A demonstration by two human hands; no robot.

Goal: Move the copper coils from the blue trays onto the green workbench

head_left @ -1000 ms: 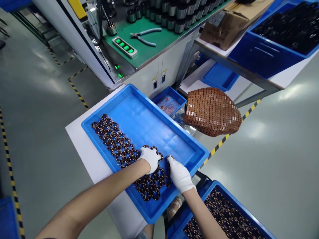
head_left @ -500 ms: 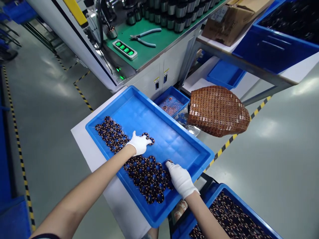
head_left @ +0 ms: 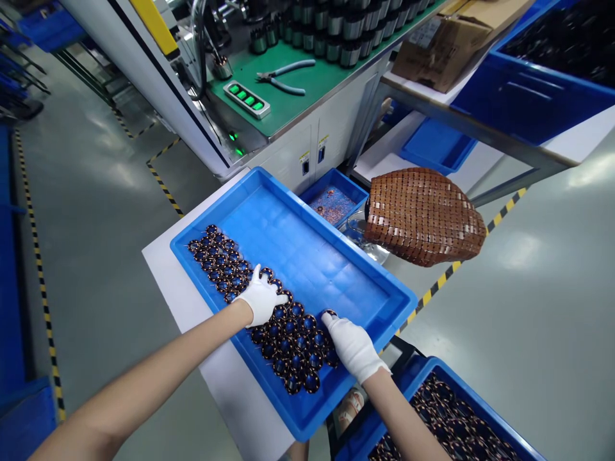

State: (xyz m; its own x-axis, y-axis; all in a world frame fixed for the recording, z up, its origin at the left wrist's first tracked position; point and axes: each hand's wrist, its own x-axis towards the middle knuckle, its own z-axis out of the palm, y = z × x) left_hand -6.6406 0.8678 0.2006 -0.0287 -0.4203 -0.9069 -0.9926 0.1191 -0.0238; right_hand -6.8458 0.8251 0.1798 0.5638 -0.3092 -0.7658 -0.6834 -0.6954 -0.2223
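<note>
A shallow blue tray [head_left: 336,269] lies on a white table [head_left: 168,269]. Several small copper-wound ring coils [head_left: 218,259] lie flat in rows along its left side and near corner. My left hand [head_left: 261,298], in a white glove, rests flat on the coils midway along the row, fingers spread. My right hand [head_left: 353,346], also gloved, rests on the coils at the near end [head_left: 293,349], its fingertips touching one coil at the edge of the group.
A blue bin full of coils [head_left: 442,416] sits at lower right. A brown beaded seat cushion [head_left: 423,214] and a small blue bin [head_left: 334,202] lie beyond the tray. A green-topped machine bench [head_left: 298,89] holds pliers [head_left: 283,73] and a green-lit button box [head_left: 248,99].
My left hand slid up the row of coils, then came back a little toward me. My right hand stayed at the near group. The view shifted slightly.
</note>
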